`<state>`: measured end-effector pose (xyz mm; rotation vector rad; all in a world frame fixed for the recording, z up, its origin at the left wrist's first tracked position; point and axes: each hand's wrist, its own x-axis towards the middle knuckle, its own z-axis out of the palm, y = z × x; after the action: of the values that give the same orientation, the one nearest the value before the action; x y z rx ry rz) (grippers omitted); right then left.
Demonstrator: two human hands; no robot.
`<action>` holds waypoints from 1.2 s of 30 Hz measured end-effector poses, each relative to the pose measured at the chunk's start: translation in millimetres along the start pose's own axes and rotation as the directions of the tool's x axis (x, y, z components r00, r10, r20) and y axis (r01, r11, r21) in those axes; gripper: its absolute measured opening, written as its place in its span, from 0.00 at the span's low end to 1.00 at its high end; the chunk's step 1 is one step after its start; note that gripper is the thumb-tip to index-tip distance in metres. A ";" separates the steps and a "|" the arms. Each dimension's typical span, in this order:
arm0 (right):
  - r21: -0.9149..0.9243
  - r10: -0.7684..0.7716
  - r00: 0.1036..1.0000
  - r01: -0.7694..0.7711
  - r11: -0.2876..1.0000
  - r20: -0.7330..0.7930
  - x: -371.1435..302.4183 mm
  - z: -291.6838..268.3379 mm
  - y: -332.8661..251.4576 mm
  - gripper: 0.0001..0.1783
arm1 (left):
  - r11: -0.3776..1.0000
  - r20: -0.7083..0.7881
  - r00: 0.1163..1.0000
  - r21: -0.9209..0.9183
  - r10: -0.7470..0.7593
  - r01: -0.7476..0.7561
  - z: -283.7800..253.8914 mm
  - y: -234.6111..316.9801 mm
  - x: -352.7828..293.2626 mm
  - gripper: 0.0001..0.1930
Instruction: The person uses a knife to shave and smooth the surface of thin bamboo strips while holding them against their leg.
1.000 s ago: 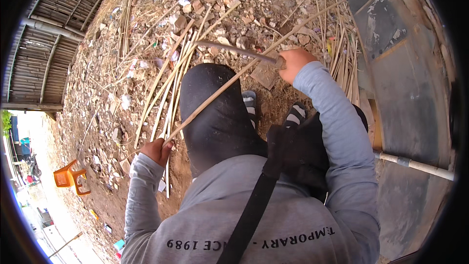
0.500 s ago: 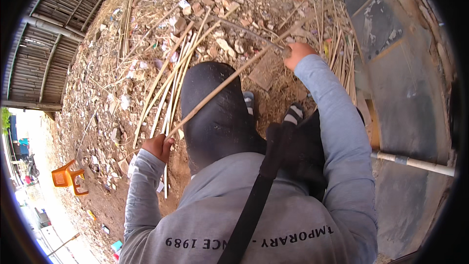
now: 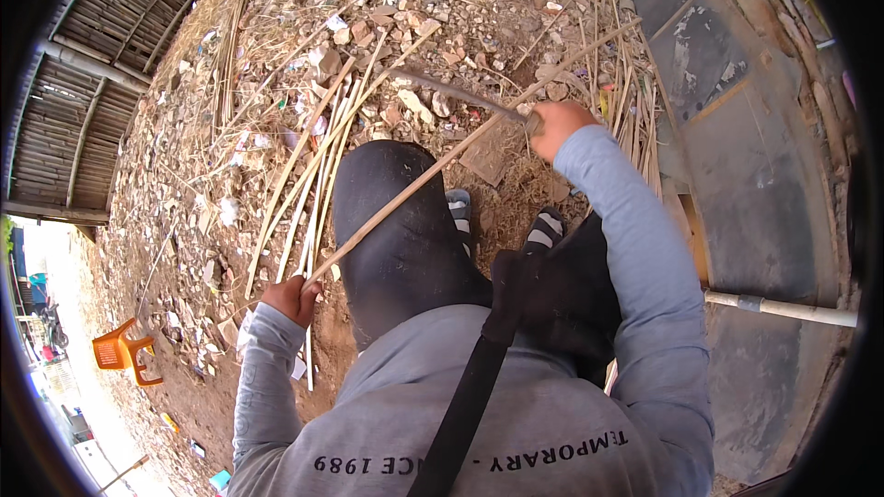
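A long bamboo strip (image 3: 405,193) slants over my bent left knee, from low on the left up to the far right. Its near end is in my left hand (image 3: 293,299), fingers closed round it. My right hand (image 3: 560,129) grips a long dark-bladed knife (image 3: 456,94), its slightly blurred blade pointing up and left. The blade crosses the strip close to the handle; whether it touches the strip I cannot tell. Beside my left knee, several pale split bamboo strips (image 3: 308,179) lie in a loose bundle on the ground.
Stones and litter cover the ground. More thin strips (image 3: 635,110) lie at the right, beside dark sheet panels (image 3: 764,193) and a pale pole (image 3: 783,308). An orange plastic chair (image 3: 124,350) stands at the left, below a slatted bamboo wall (image 3: 69,129).
The knife's blade tip has swung left and slightly down. The far end of the strip now reaches further to the upper right. Both hands keep their grips.
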<state>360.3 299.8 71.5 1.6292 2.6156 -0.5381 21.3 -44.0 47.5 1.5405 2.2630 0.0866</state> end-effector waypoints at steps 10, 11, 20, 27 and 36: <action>-0.079 0.105 0.992 -0.099 0.992 0.071 12.5 -6.7 17.2 0.17 | 0.998 -0.032 0.998 0.016 0.057 -0.056 -1.3 -5.6 5.1 0.19; -0.084 0.099 0.993 -0.093 0.992 0.072 4.0 -4.3 8.4 0.17 | 0.998 -0.010 0.999 0.038 0.049 -0.049 0.5 -8.7 2.3 0.19; 0.025 0.172 0.979 -0.171 0.985 -0.107 15.3 1.9 42.9 0.16 | 0.997 -0.038 0.996 -0.007 0.075 -0.075 -6.0 -2.2 8.4 0.18; -0.035 0.119 0.990 -0.117 0.993 0.078 14.9 9.1 45.7 0.21 | 0.998 -0.009 0.998 -0.039 0.056 -0.056 2.5 -5.8 9.2 0.18; -0.015 0.084 0.996 -0.084 0.996 -0.011 8.8 11.6 40.3 0.21 | 0.996 0.006 0.998 -0.064 0.061 -0.061 -8.6 -9.2 6.0 0.16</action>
<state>389.5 320.1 47.5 1.7327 2.5375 -0.5063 8.3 -40.7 51.1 1.5744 2.1856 0.1675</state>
